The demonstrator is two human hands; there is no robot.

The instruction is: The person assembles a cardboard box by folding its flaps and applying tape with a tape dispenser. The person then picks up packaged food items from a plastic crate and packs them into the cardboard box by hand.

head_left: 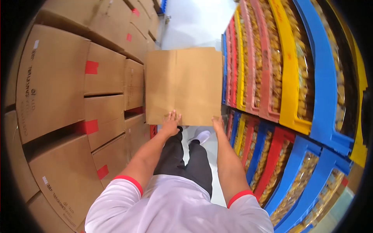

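Note:
In front of my legs is a large brown cardboard carton [186, 85], its broad plain face turned up toward me. A faint crease runs down that face, and I cannot tell how thick the carton is. My left hand [171, 123] grips its near edge left of the middle, fingers spread over the face. At the near right corner, my right hand [218, 122] is closed around the edge. The undersides of both grips are hidden.
Stacked cardboard boxes [54, 81] with red tape line the left side. On the right rise stacked blue, yellow, red and pink crates [289, 73] holding clear-wrapped brownish goods. A pale floor [198, 23] runs between them. My shoe [202, 136] shows below the carton.

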